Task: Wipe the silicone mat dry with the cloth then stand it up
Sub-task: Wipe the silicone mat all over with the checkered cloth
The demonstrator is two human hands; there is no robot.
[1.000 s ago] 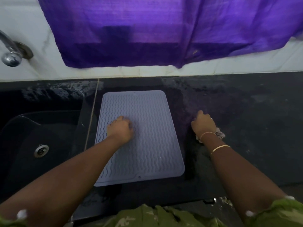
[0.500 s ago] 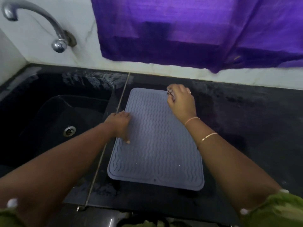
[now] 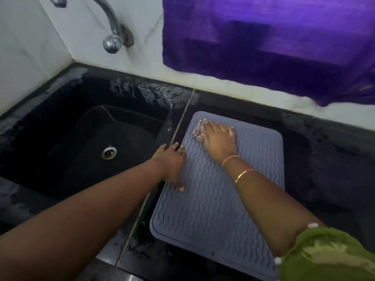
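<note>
Now | right hand point(image 3: 219, 139) presses cloth point(image 3: 198, 129) | mat point(image 3: 223, 199) far-left corner

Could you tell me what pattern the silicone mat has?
Raised wavy lines on grey-blue silicone mat, clearest in the head view.

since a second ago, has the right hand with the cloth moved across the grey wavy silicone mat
Yes. The right hand with the cloth went from the black counter right of the grey wavy silicone mat to the mat's far left corner.

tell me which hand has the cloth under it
The right hand, the one with bangles, presses the cloth on the mat's far corner; the left hand rests bare at its sink-side edge.
</note>
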